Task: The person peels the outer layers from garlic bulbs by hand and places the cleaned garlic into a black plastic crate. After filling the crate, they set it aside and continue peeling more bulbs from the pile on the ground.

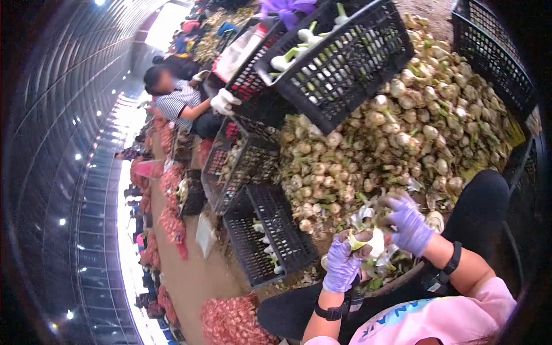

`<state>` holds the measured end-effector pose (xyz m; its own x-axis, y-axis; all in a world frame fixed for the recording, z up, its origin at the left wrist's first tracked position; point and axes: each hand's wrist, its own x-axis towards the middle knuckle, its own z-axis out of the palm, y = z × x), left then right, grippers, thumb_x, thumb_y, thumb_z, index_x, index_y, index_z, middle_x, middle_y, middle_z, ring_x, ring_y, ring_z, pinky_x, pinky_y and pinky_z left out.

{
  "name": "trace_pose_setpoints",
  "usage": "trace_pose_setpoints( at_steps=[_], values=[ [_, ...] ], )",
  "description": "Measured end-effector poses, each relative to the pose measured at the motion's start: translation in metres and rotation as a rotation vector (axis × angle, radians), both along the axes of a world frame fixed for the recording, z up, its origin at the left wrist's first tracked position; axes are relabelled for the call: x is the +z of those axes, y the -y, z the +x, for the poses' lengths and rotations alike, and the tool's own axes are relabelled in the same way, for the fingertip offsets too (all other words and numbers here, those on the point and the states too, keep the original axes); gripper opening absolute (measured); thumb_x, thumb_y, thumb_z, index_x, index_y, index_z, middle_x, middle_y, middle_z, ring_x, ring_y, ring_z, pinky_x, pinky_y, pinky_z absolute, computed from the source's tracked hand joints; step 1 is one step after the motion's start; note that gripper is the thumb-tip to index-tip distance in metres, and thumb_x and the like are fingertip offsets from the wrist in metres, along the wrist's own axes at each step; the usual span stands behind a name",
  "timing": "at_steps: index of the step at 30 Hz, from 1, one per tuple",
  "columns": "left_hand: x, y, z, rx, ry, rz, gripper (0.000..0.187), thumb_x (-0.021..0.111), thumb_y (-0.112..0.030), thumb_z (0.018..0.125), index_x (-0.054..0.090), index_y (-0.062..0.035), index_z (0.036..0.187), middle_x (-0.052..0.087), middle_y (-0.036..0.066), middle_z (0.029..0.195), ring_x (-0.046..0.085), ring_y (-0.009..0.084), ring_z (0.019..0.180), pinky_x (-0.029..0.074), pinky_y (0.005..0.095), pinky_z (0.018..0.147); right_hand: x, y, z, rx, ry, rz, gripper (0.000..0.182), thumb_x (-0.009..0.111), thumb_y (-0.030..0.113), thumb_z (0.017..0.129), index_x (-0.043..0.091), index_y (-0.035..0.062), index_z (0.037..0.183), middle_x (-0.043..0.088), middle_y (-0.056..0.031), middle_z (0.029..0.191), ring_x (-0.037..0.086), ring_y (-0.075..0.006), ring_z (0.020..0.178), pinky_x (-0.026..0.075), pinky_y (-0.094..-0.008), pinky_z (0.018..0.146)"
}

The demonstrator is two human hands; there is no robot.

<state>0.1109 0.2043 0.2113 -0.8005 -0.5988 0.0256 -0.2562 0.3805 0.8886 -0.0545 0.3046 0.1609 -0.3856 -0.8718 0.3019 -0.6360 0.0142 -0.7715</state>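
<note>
My left hand, in a purple glove with soiled fingertips, is closed around a garlic bulb with a white, bared side and some yellowish-green leaf. Just to the right of the bulb is my right hand, gloved the same way. Its fingers are bent and smeared by motion, so whether they grip anything does not show. Below both hands lie peeled skins and leaf scraps. A large heap of untrimmed garlic bulbs spreads out in front of me.
Black crates holding peeled garlic stand ahead and at the left. Another black crate is at the far right. A co-worker in white gloves sits at the left. Red mesh sacks line the dirt floor.
</note>
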Motion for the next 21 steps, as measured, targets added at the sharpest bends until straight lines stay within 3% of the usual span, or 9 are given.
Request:
trace_pose_setpoints(
  at_steps=[2, 4, 10, 11, 12, 14, 18, 20, 21],
  values=[
    [-0.005, 0.006, 0.01, 0.03, -0.057, 0.05, 0.027, 0.066, -0.022, 0.081, 0.063, -0.0055, 0.102, 0.06, 0.007, 0.1, 0.058, 0.0191, 0.089, 0.045, 0.0303, 0.078, 0.008, -0.001, -0.001, 0.018, 0.045, 0.012, 0.023, 0.07, 0.021, 0.057, 0.066, 0.0087, 0.076, 0.052, -0.0138, 0.111, 0.046, -0.0347, 0.104, 0.036, -0.0455, 0.09],
    [-0.016, 0.002, 0.019, 0.291, -0.24, 0.561, 0.031, 0.065, -0.023, 0.082, 0.06, -0.0039, 0.106, 0.06, 0.006, 0.103, 0.058, 0.017, 0.09, 0.046, 0.0298, 0.08, 0.004, -0.003, 0.0, 0.021, 0.093, 0.051, 0.023, 0.069, 0.021, 0.059, 0.066, 0.006, 0.077, 0.053, -0.016, 0.112, 0.048, -0.037, 0.102, 0.04, -0.044, 0.087],
    [-0.031, 0.022, 0.012, 0.492, -0.612, 1.236, 0.035, 0.061, -0.013, 0.081, 0.051, -0.0011, 0.112, 0.058, 0.009, 0.106, 0.058, 0.0204, 0.096, 0.051, 0.0374, 0.083, 0.005, -0.005, -0.004, 0.413, 0.826, -0.273, 0.036, 0.065, 0.038, 0.076, 0.057, 0.0028, 0.079, 0.052, -0.0214, 0.115, 0.051, -0.0308, 0.105, 0.039, -0.039, 0.089],
    [-0.018, 0.009, 0.001, 0.538, -0.351, 0.786, 0.033, 0.057, -0.008, 0.082, 0.05, -0.0004, 0.113, 0.057, 0.01, 0.106, 0.059, 0.0205, 0.092, 0.052, 0.0384, 0.083, 0.01, -0.009, -0.001, 0.418, 1.13, -0.341, 0.036, 0.064, 0.039, 0.078, 0.057, 0.0034, 0.079, 0.052, -0.02, 0.115, 0.049, -0.0289, 0.106, 0.037, -0.0392, 0.09],
    [-0.01, 0.002, -0.016, 0.704, -0.437, 0.783, 0.027, 0.051, -0.013, 0.085, 0.053, -0.0007, 0.109, 0.06, 0.01, 0.093, 0.061, 0.0178, 0.077, 0.055, 0.0261, 0.066, 0.011, -0.008, 0.0, 0.409, 1.146, -0.396, 0.039, 0.062, 0.042, 0.079, 0.057, 0.0032, 0.081, 0.052, -0.0189, 0.115, 0.048, -0.0269, 0.107, 0.035, -0.04, 0.091],
    [-0.013, 0.009, -0.016, 0.768, -0.608, 1.147, 0.028, 0.053, -0.014, 0.085, 0.054, 0.0001, 0.11, 0.062, 0.01, 0.098, 0.062, 0.0166, 0.075, 0.056, 0.025, 0.061, 0.005, -0.009, -0.004, 0.332, 1.126, -0.413, 0.045, 0.061, 0.048, 0.079, 0.057, 0.0035, 0.083, 0.053, -0.0181, 0.114, 0.05, -0.0257, 0.105, 0.037, -0.0388, 0.09],
    [-0.028, 0.013, -0.009, 0.643, -0.751, 1.315, 0.034, 0.057, -0.022, 0.087, 0.052, 0.0015, 0.111, 0.062, 0.012, 0.099, 0.063, 0.0195, 0.08, 0.057, 0.0273, 0.063, 0.018, -0.013, -0.008, 0.053, 1.244, -0.324, 0.059, 0.062, 0.056, 0.075, 0.06, 0.0011, 0.098, 0.059, -0.0097, 0.103, 0.055, -0.016, 0.093, 0.043, -0.0289, 0.08],
    [-0.031, 0.012, -0.011, 0.63, -0.796, 1.39, 0.035, 0.057, -0.023, 0.087, 0.052, 0.0012, 0.112, 0.062, 0.013, 0.1, 0.064, 0.0192, 0.08, 0.057, 0.0267, 0.062, 0.014, -0.007, -0.004, -0.149, 1.566, -0.548, 0.056, 0.064, 0.053, 0.075, 0.06, 0.0016, 0.098, 0.059, -0.0067, 0.1, 0.056, -0.0147, 0.088, 0.043, -0.0263, 0.078],
    [-0.033, 0.012, -0.013, 0.649, -0.809, 1.385, 0.035, 0.057, -0.022, 0.087, 0.052, 0.001, 0.113, 0.062, 0.013, 0.101, 0.063, 0.0196, 0.081, 0.057, 0.027, 0.062, 0.005, -0.005, -0.016, -0.038, 1.549, -0.562, 0.054, 0.068, 0.049, 0.074, 0.06, 0.0031, 0.102, 0.06, -0.0063, 0.099, 0.056, -0.0162, 0.09, 0.044, -0.0284, 0.08]
  ],
)
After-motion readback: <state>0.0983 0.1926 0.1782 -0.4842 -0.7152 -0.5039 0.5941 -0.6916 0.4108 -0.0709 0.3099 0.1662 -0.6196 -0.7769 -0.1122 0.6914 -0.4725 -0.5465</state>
